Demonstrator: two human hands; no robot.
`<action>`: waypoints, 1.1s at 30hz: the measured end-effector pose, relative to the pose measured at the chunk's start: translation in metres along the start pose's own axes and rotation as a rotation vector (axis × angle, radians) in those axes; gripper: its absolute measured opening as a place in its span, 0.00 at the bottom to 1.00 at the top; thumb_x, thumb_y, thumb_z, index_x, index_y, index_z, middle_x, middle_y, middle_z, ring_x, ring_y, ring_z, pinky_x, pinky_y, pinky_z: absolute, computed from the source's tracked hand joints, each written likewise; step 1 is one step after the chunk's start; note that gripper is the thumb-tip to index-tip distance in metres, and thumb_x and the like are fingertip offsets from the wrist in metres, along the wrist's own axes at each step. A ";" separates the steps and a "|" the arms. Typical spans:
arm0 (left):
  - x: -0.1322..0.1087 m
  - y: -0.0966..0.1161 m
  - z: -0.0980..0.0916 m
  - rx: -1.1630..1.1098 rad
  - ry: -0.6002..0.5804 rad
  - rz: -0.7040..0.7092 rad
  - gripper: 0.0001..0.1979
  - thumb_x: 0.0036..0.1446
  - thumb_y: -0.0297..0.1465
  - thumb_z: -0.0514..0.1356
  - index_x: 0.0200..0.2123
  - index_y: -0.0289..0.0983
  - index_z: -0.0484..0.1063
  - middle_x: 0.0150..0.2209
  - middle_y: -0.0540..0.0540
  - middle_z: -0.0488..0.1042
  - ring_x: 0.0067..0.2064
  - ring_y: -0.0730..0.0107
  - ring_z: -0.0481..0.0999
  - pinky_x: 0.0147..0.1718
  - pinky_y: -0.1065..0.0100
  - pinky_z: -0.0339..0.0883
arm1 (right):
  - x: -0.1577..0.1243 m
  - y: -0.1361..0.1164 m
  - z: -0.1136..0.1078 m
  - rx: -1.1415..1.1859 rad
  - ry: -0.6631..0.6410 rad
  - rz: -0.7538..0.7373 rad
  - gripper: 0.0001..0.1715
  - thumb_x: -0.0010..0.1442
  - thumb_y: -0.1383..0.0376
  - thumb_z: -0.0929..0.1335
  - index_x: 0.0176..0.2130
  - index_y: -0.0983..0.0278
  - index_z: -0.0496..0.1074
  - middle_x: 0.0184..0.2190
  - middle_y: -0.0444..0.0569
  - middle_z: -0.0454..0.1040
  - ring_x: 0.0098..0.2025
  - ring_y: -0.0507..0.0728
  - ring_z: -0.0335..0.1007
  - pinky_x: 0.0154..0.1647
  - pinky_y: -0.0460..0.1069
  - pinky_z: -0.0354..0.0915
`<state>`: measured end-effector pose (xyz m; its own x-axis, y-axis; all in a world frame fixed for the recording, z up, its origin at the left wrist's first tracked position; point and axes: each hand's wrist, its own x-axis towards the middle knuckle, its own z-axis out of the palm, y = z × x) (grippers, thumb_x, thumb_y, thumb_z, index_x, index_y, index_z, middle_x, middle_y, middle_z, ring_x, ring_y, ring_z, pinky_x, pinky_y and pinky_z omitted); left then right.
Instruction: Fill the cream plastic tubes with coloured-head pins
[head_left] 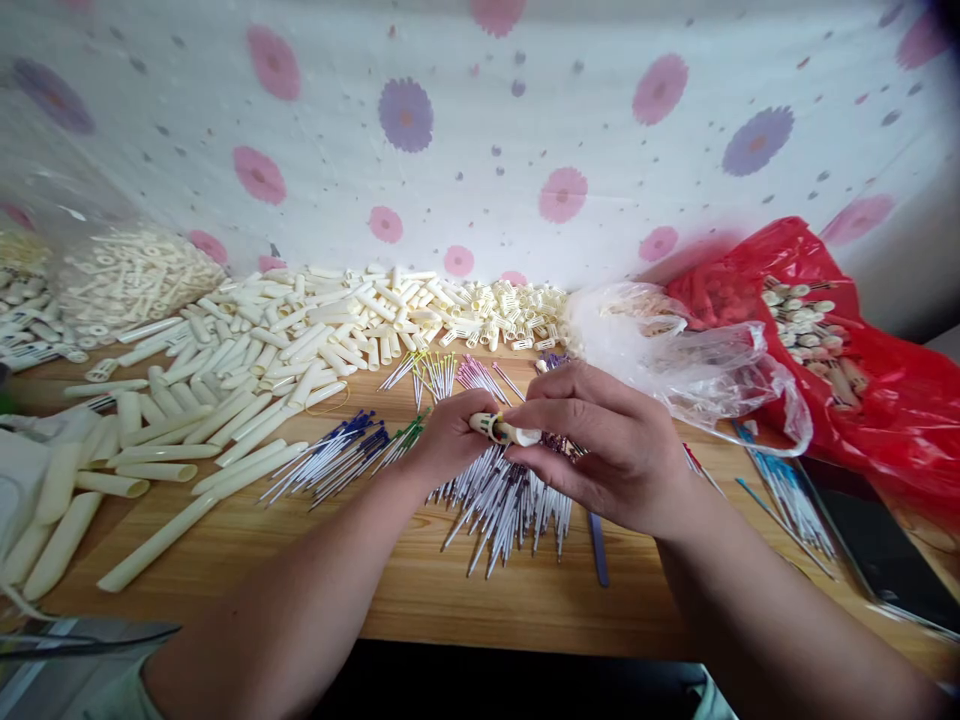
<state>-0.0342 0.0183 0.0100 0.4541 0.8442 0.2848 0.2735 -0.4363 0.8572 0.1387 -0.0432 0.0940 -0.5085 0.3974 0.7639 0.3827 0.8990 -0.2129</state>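
My left hand (450,435) and my right hand (600,440) meet over the middle of the wooden table (315,560). Both are closed on one small cream plastic pen piece (504,430), which has a yellow band at its left end. The left fingers pinch the banded end and the right fingers hold the other end. Directly beneath the hands lies a heap of thin pen refills (510,500). More refills with blue tips (337,460) lie to the left.
Cream plastic tubes (247,370) are piled at the left and back. Small cream clips (510,305) lie at the back centre. A clear plastic bag (675,350) and a red bag (877,390) of parts sit at the right. A floral cloth (480,150) hangs behind.
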 end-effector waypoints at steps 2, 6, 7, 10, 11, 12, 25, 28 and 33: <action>0.000 0.000 0.000 -0.017 -0.003 0.021 0.12 0.50 0.39 0.60 0.24 0.36 0.67 0.27 0.50 0.69 0.32 0.68 0.69 0.33 0.68 0.63 | -0.001 0.000 0.001 -0.020 -0.003 -0.002 0.11 0.56 0.68 0.71 0.41 0.68 0.72 0.34 0.51 0.70 0.36 0.53 0.69 0.35 0.48 0.68; 0.001 -0.002 0.002 -0.005 0.000 0.053 0.11 0.50 0.38 0.61 0.25 0.36 0.68 0.28 0.49 0.70 0.33 0.67 0.69 0.34 0.68 0.63 | -0.003 0.005 0.003 -0.079 -0.018 -0.004 0.12 0.56 0.65 0.71 0.41 0.67 0.72 0.34 0.52 0.72 0.37 0.54 0.69 0.36 0.49 0.68; 0.001 -0.002 0.003 -0.001 0.009 0.053 0.12 0.50 0.38 0.61 0.24 0.36 0.67 0.27 0.50 0.70 0.32 0.68 0.68 0.34 0.68 0.62 | -0.004 0.007 0.004 -0.097 -0.007 -0.005 0.12 0.55 0.65 0.72 0.41 0.67 0.72 0.34 0.52 0.72 0.37 0.55 0.69 0.36 0.50 0.68; 0.001 -0.002 0.004 -0.009 0.009 0.051 0.14 0.50 0.40 0.62 0.24 0.35 0.67 0.26 0.51 0.68 0.31 0.69 0.67 0.32 0.69 0.61 | -0.007 0.012 0.007 -0.093 0.039 0.008 0.14 0.53 0.66 0.73 0.41 0.66 0.72 0.34 0.51 0.73 0.37 0.55 0.69 0.37 0.51 0.67; 0.001 -0.001 0.003 -0.010 -0.003 0.049 0.14 0.51 0.40 0.61 0.24 0.35 0.67 0.26 0.51 0.68 0.31 0.70 0.66 0.32 0.70 0.61 | -0.007 0.014 0.008 -0.075 0.053 0.015 0.15 0.53 0.67 0.73 0.41 0.66 0.72 0.34 0.51 0.73 0.37 0.55 0.69 0.37 0.51 0.67; 0.001 0.000 0.003 -0.010 -0.019 0.046 0.14 0.51 0.40 0.61 0.24 0.35 0.68 0.26 0.51 0.68 0.31 0.70 0.66 0.32 0.70 0.61 | -0.008 0.016 0.009 -0.057 0.066 0.023 0.15 0.53 0.67 0.73 0.41 0.65 0.72 0.33 0.50 0.73 0.37 0.55 0.69 0.37 0.51 0.67; 0.001 0.005 0.001 -0.010 -0.193 -0.037 0.20 0.54 0.48 0.57 0.29 0.35 0.68 0.25 0.52 0.63 0.30 0.71 0.61 0.30 0.72 0.55 | -0.012 0.030 0.011 0.021 0.029 0.122 0.04 0.58 0.66 0.70 0.36 0.65 0.72 0.30 0.49 0.73 0.34 0.53 0.69 0.36 0.49 0.66; 0.001 0.008 -0.002 -0.103 -0.242 -0.002 0.24 0.51 0.53 0.57 0.31 0.35 0.66 0.26 0.53 0.60 0.29 0.72 0.58 0.29 0.72 0.54 | -0.013 0.031 0.005 0.015 0.003 0.145 0.04 0.60 0.69 0.67 0.37 0.66 0.73 0.32 0.50 0.73 0.35 0.53 0.68 0.36 0.48 0.65; -0.005 0.011 -0.002 -0.232 -0.346 -0.003 0.21 0.56 0.51 0.53 0.30 0.37 0.61 0.23 0.55 0.55 0.25 0.75 0.55 0.25 0.72 0.52 | -0.014 0.036 0.004 -0.043 0.034 0.221 0.08 0.62 0.67 0.66 0.30 0.66 0.72 0.26 0.49 0.69 0.30 0.52 0.65 0.31 0.48 0.61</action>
<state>-0.0348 0.0102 0.0186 0.7228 0.6735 0.1550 0.0951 -0.3191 0.9429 0.1565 -0.0154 0.0737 -0.3824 0.5769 0.7218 0.5153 0.7815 -0.3516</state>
